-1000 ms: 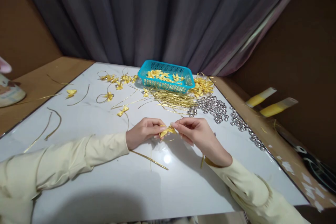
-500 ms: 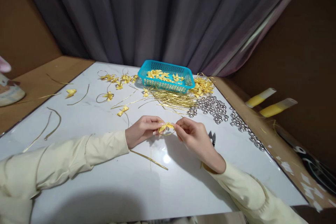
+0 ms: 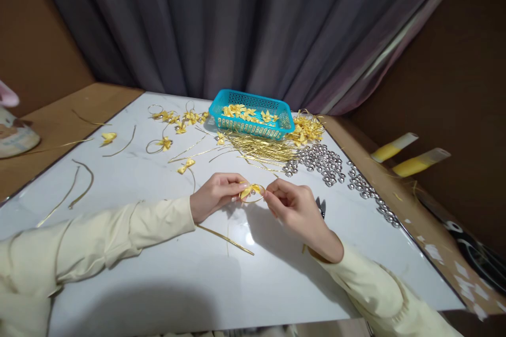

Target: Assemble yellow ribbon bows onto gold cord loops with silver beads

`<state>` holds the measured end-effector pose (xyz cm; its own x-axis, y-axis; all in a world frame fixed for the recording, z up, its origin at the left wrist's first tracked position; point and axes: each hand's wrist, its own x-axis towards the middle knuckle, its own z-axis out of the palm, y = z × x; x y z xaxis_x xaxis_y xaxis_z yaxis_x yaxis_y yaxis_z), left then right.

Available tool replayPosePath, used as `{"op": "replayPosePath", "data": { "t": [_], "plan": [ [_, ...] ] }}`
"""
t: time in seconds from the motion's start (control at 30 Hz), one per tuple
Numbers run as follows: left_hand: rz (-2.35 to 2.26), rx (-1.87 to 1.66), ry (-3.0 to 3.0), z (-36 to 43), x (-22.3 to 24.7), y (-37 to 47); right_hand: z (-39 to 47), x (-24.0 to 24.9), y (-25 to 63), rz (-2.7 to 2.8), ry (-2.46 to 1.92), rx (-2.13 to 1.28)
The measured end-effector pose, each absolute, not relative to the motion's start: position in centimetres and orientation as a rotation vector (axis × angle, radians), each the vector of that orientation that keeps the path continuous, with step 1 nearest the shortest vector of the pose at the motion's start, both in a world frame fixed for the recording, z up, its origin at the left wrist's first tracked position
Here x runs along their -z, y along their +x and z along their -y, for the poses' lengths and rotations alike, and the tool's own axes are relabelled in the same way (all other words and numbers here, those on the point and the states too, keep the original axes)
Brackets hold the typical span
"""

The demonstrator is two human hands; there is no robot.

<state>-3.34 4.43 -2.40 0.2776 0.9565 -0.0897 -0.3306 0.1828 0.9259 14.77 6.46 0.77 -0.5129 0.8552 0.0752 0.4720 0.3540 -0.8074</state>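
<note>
Gold ribbon, a small yellow bow with a thin gold loop curving under it, sits pinched between both hands just above the white surface. Her left hand grips one side with fingertips closed; the right hand nips the other end. It looks like the tying step, cord being fixed to the bow. Next would want a steady, even pull. Beyond lie silver bells and a blue basket.
</note>
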Motion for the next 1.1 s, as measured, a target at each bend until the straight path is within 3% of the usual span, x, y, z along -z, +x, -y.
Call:
{"op": "replayPosePath", "data": {
  "t": [0.43, 1.1],
  "plan": [
    [-1.183, -1.17, 1.809, -2.6, 2.5, -2.8, -6.7, -1.4, 14.5, 2.009, -1.179, -1.438],
    [-1.17, -1.217, 1.817, -2.5, 2.4, -2.9, -6.7, -0.7, 14.5, 2.018, -1.114, -1.772]
  ]
}}
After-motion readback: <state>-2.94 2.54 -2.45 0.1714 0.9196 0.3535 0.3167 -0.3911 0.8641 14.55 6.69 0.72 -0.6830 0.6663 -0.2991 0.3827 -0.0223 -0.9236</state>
